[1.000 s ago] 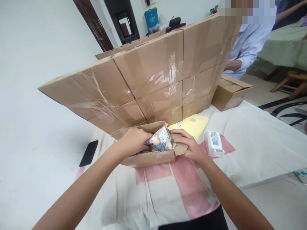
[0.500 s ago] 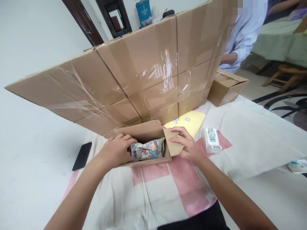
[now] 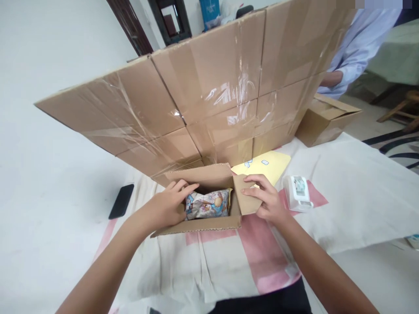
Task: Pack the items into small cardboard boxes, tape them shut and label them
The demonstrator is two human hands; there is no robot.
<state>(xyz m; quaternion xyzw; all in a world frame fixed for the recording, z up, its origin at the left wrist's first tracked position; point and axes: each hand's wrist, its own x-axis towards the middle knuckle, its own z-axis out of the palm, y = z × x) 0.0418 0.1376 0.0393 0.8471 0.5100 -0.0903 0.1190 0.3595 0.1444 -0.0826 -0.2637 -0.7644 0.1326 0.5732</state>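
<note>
An open cardboard box (image 3: 199, 225) sits on the cloth in front of me, its flaps raised or folded out. Inside lies a patterned plastic packet (image 3: 208, 204) with blue and tan pictures on it. My left hand (image 3: 170, 203) reaches over the box's left end, fingers stretched above the packet's left edge; its thumb is close to the packet. At the right end, my right hand (image 3: 266, 198) grips the box flap (image 3: 245, 196), fingers on top and thumb underneath.
A large taped cardboard panel (image 3: 222, 83) stands behind the box. Around it are a yellow sheet (image 3: 273, 163), a white tape dispenser (image 3: 297, 193), a black phone (image 3: 121, 201) and another carton (image 3: 324, 122). A person in a light blue sleeve (image 3: 355, 50) is behind the panel at right.
The view has shifted, so everything appears farther right. My left index finger has straightened and lifted off the packet's top edge. The near flap leans further outward. My right hand keeps the right flap.
</note>
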